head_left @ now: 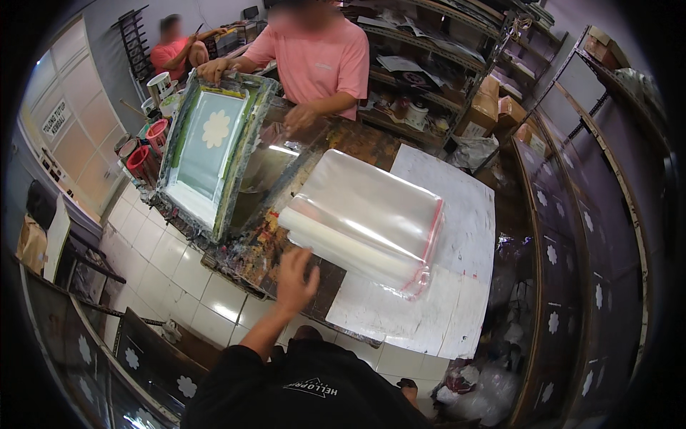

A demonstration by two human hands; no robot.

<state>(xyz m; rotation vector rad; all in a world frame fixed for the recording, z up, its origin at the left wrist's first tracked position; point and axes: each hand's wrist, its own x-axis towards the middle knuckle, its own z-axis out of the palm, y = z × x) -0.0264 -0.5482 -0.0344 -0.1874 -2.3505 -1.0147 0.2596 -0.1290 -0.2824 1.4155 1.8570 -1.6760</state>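
My left hand (296, 279) reaches over the table's near edge with fingers apart, holding nothing. Just beyond it lies a thick stack of clear plastic bags (364, 211), the nearer ones curled, with a red strip along the right end. My right hand (409, 392) shows only in part, low beside my black shirt; its fingers are too hidden to read. Across the table, a co-worker's hand (211, 69) grips the top of a tilted screen-printing frame (239, 154). A white flower shape (216, 129) shows on its mesh. That person's other hand (300, 118) hovers beside the frame.
White sheets (457, 300) cover the right part of the paint-stained table (364, 141). Red paint pots (143, 163) stand left of the frame. Racks (557, 286) of dark sheets with white flowers line the right; more (132, 350) stand lower left. Another person (171, 53) sits behind.
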